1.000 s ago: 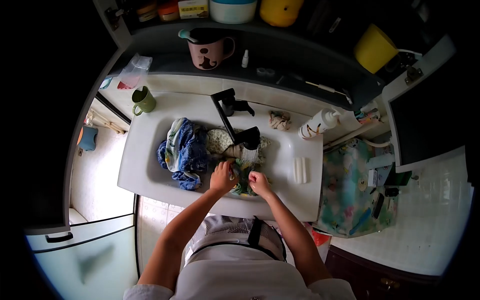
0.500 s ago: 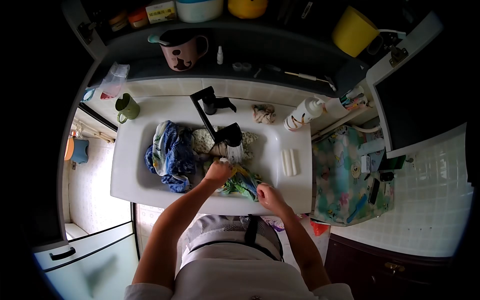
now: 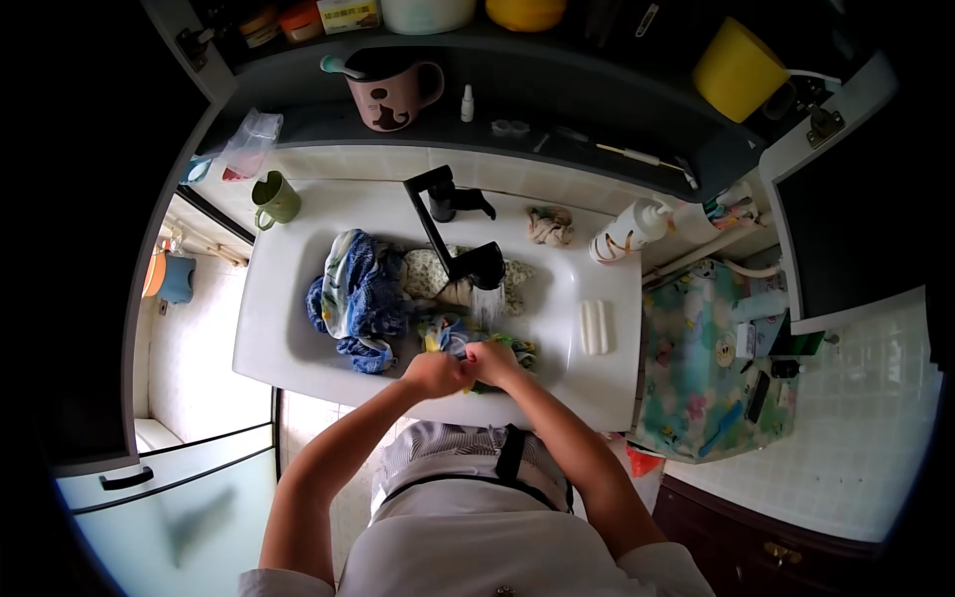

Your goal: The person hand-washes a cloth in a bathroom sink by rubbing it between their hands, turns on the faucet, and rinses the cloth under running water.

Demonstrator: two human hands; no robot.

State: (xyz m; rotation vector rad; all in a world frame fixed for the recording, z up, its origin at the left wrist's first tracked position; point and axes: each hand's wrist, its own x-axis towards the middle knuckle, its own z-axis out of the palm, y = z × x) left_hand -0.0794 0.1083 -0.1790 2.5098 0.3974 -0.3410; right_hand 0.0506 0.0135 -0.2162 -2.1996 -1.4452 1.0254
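Near the front edge of the white sink (image 3: 269, 343), my left hand (image 3: 436, 374) and my right hand (image 3: 492, 364) are close together, both closed on a green, yellow and blue patterned cloth (image 3: 453, 336). The cloth spreads in the basin behind and beside them. Water runs from the black faucet (image 3: 477, 266) just beyond my hands. Blue patterned clothes (image 3: 368, 294) lie in the left of the basin, and a pale speckled cloth (image 3: 426, 274) lies under the faucet.
A green cup (image 3: 277, 199) stands at the sink's back left. Behind the right side are a crumpled cloth (image 3: 550, 226) and a white pump bottle (image 3: 632, 231). White bars (image 3: 594, 327) lie on the right rim. A shelf above holds a pink mug (image 3: 391, 97).
My hands were apart with the cloth stretched between them half a second ago; now they have come together. The camera view has shifted slightly.
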